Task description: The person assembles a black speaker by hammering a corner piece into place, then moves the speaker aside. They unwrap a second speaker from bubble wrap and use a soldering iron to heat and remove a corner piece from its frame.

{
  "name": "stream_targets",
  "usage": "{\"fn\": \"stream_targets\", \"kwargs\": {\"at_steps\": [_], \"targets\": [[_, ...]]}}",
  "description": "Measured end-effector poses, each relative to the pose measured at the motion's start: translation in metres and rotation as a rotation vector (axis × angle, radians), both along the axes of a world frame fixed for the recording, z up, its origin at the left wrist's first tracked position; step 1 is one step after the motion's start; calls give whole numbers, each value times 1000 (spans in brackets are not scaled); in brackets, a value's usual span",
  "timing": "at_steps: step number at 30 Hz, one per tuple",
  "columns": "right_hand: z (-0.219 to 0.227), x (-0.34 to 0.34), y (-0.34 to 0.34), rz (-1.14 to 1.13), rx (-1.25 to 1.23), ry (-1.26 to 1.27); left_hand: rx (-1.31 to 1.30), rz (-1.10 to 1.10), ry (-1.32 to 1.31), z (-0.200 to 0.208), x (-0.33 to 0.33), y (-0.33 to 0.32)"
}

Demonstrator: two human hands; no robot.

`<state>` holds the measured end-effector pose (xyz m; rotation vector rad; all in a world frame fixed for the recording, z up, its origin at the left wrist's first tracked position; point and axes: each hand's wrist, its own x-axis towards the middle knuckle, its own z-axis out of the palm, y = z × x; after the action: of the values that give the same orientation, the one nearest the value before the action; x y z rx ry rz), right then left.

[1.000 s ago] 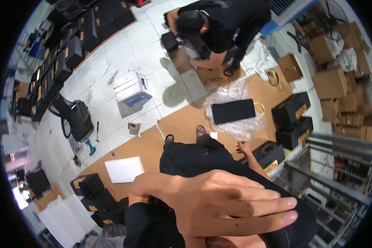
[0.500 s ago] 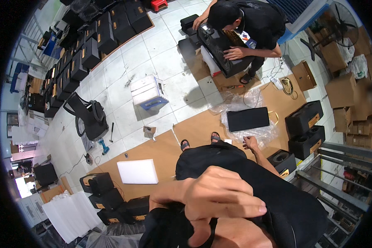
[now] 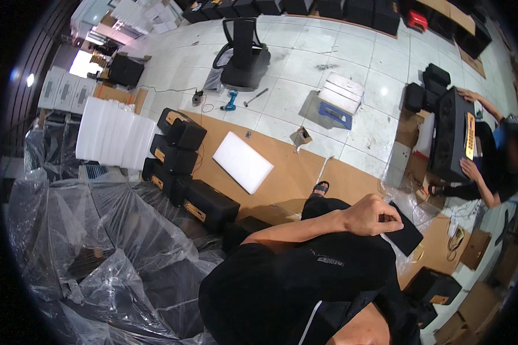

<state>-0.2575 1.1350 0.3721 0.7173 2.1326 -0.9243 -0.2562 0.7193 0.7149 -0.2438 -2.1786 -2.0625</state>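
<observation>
Left hand (image 3: 367, 215) curls closed before a black panel (image 3: 407, 234); hidden right hand's state I can't tell.

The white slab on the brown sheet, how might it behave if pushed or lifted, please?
The white slab is probably light for its size, as it looks like foam. Its straight edges suggest it would stay fairly stiff. Lying flat on the brown sheet, it would likely slide rather than tip.

The left grip (image 3: 374, 215) is loosely curled, knuckles uppermost, fingertips turned rightward and down. Left of it, the bare forearm (image 3: 296, 231) runs back to a black sleeve (image 3: 230, 276).
</observation>
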Motion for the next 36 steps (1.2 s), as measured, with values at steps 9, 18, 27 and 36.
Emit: {"fn": "stream_targets", "kwargs": {"at_steps": [9,18,27,36], "targets": [[-1,-37,-40,378,204,287,-130,181,-462,-120,6,-43],[39,-25,-99,-85,-155,174,-769,165,-875,-271,63,-112],[15,108,-46,-355,-4,-159,-245,406,-1204,-315,119,-118],[5,97,-37,-374,-78,-82,-474,305,-1227,-417,143,-106]]}}
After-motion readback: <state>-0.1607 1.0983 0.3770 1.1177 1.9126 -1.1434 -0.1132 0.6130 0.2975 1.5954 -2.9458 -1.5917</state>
